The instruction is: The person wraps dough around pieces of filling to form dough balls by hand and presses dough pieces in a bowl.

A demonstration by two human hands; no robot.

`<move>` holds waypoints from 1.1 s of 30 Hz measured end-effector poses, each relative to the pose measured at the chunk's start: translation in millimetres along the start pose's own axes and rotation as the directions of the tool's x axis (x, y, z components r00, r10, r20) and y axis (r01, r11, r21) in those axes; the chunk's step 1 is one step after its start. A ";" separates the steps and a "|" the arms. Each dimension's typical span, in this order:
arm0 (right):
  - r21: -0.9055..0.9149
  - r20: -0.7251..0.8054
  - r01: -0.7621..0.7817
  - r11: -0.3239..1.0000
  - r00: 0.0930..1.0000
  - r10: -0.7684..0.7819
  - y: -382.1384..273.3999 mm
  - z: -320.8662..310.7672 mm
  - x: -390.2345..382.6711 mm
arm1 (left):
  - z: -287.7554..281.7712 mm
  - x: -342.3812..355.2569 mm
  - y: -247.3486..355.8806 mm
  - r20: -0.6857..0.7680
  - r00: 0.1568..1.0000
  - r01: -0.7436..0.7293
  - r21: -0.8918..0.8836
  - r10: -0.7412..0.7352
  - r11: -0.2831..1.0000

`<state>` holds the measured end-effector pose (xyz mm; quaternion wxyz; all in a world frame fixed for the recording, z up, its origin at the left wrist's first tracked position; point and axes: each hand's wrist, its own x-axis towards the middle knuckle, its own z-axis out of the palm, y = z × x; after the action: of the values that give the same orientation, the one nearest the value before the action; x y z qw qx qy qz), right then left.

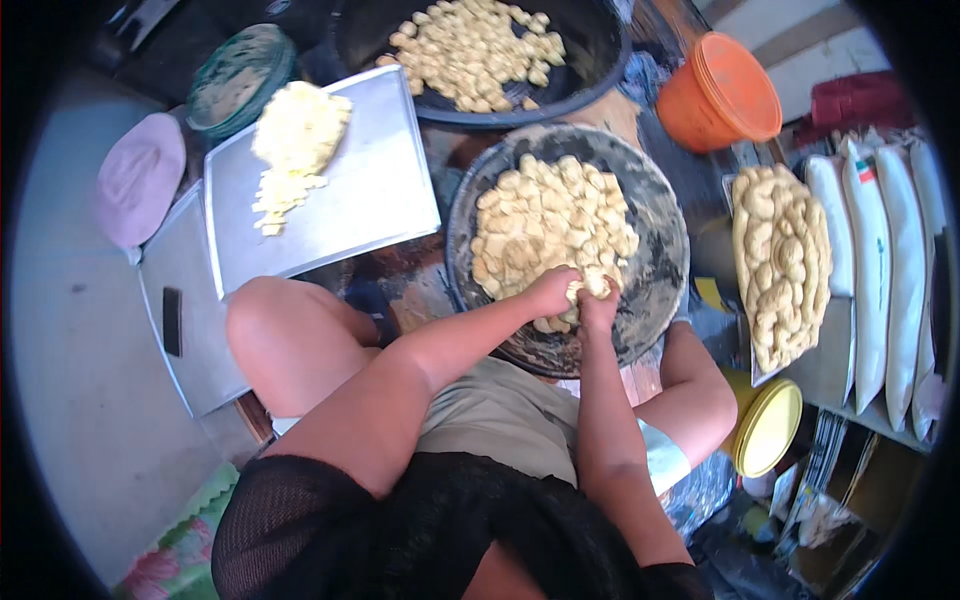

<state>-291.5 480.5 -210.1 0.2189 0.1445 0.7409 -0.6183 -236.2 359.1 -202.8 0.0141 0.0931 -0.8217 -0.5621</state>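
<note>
A wide, round, flour-smeared dark basin (660, 250) in front of me holds a heap of pale dough lumps (530, 210). Over the heap's lower right, my left hand (555, 290) and my right hand (600, 308) are close together, fingers closed on a pale dough piece (592, 283). Left of the basin, a metal tray (340, 200) carries a pile of small pale yellow pieces (298, 130). A larger dark tub (595, 60) at the back holds more lumps. To the right, thick, lumpy ropes of dough (780, 260) lie piled on a tray.
An orange bucket (715, 95) stands back right, long white bags (880, 280) farther right, a yellow bucket (760, 430) by my right knee. A green round container (237, 80), a pink hat (140, 175) and another metal sheet (175, 300) are at left. My bent legs border the basin.
</note>
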 end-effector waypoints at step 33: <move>-0.097 0.949 0.995 -0.003 0.092 -0.301 -162.4 355.8 -161.4 | -432.3 -179.4 63.1 -0.434 0.815 -0.165 -0.809 -0.383 0.565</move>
<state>-179.3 109.7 -40.0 0.1416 -0.6607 0.7064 -0.2107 -13.4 13.3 29.3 0.2618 0.2917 -0.4148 -0.8212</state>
